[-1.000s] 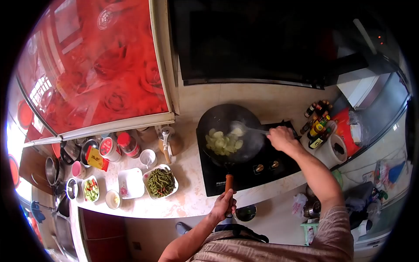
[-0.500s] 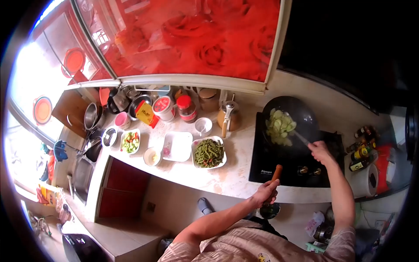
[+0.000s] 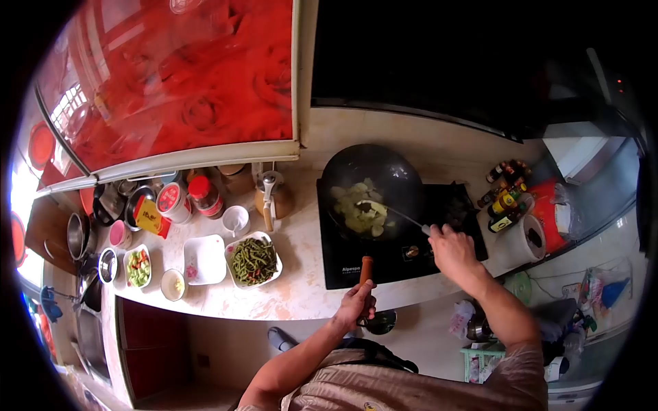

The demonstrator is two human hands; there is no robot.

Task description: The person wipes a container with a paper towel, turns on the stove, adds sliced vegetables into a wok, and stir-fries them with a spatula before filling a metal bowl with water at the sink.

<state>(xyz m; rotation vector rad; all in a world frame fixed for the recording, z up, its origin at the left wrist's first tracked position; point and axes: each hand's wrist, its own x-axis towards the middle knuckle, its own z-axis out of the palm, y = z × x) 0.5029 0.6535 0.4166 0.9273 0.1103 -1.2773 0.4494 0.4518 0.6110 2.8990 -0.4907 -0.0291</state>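
Held wok (image 3: 394, 172) on stove (image 3: 340, 266) by wooden handle (image 3: 367, 266) at six o'clock in left grip (image 3: 356, 304), spatula (image 3: 410, 220) toward four in right grip (image 3: 453, 251). Judged wok heavy, best taken by handle; slices (image 3: 349, 214) inside, slippery.

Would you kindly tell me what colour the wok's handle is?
The handle is orange-brown, showing best in the head view.

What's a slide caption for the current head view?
Wok on a black cooktop: left hand grips its brown handle, right hand holds a spatula among pale green slices.
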